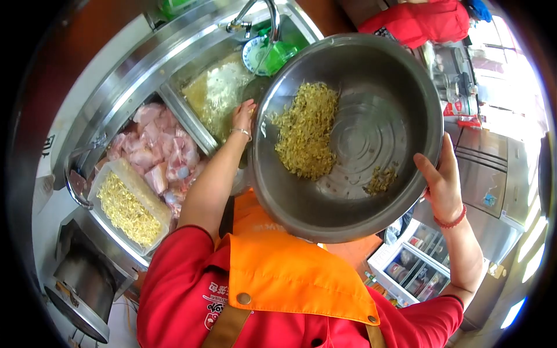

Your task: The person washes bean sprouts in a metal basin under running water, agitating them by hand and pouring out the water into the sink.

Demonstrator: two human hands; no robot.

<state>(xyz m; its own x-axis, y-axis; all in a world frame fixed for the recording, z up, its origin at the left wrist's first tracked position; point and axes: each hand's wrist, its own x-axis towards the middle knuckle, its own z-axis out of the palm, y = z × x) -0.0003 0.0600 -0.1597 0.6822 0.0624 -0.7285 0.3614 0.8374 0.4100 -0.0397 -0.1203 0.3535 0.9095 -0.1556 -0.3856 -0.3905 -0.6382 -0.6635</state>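
A large metal basin (377, 104) is held up in front of me, tilted. Chopped yellow-green bits (307, 130) lie heaped on its left side, with a smaller clump (381, 180) low on the right. My right hand (442, 180) grips the right rim, thumb over the edge and the other fingers behind. At the left rim, my left hand (243, 118) supports the basin's outer side; part of that hand is hidden behind it. Beyond the left hand is a sink compartment (197, 124) holding cloudy, yellowish water.
Raw meat pieces (154, 142) fill the neighbouring compartment. A plastic tub (163, 217) of bean sprouts rests there. Above the water are a faucet (272, 20), a patterned bowl (255, 53) and a green container (282, 57). A metal pot (87, 284) stands lower left; a drawer unit (412, 264), lower right.
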